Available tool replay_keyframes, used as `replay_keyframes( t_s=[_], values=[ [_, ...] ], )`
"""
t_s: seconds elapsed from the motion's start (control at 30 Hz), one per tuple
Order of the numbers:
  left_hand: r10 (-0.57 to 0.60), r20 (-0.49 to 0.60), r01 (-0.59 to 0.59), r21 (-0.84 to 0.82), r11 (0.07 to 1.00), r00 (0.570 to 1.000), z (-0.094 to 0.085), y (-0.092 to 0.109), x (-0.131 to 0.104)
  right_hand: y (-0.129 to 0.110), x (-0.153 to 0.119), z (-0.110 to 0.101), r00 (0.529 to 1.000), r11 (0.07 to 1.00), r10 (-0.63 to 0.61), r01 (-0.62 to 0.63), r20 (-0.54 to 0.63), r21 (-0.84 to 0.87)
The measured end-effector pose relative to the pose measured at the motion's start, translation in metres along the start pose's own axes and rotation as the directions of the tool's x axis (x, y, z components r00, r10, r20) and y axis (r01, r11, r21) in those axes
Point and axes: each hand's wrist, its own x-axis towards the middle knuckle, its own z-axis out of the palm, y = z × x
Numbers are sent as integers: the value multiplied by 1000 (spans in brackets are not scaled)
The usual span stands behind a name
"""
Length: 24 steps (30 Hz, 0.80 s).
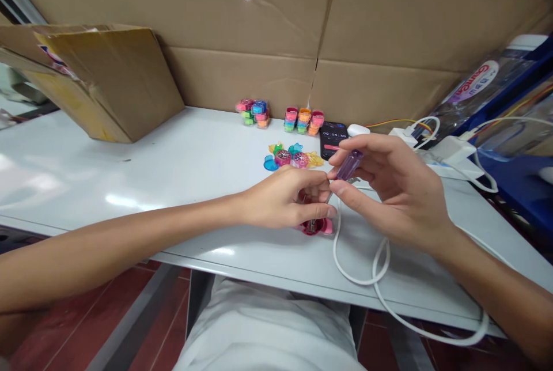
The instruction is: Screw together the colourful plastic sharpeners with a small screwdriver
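My right hand (395, 192) pinches the clear purple handle of what looks like a small screwdriver (349, 165). A thin metal shaft seems to run from it down toward my left hand (287, 198). Curled fingers of my left hand close over a small dark-pink plastic piece with a metal part (311, 226), low above or on the table; it looks like a pencil sharpener. A lighter pink bit shows at its right side. Just beyond my left hand lie two round pink pieces (283, 157) among blue, green and yellow translucent plastic parts (271, 163).
Colourful stacked small pieces (253, 113) and more stacks (303, 120) stand near the cardboard backing. A phone (333, 139) shows a running timer. A white cable (375, 270) loops at the right, near a power strip (453, 158). A cardboard box (129, 83) stands at left.
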Motion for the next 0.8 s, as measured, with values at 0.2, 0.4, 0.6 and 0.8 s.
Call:
replay_keyframes(
  t_s=[0.2, 0.4, 0.6, 0.8],
  values=[
    [25, 48, -23, -44, 999, 999, -4, 5, -2, 0, 0, -1, 1000, 1000, -5, 5, -24, -3],
    [27, -21, -28, -36, 999, 999, -4, 0, 0, -1, -1, -1, 1000, 1000, -20, 20, 9, 14],
    [27, -67, -25, 25, 999, 997, -3, -1, -1, -1, -1, 0, 1000, 999, -6, 6, 4, 39],
    [27, -49, -24, 51, 998, 998, -2, 2, -3, -1, -1, 0, 1000, 1000, -9, 8, 27, 30]
  ],
)
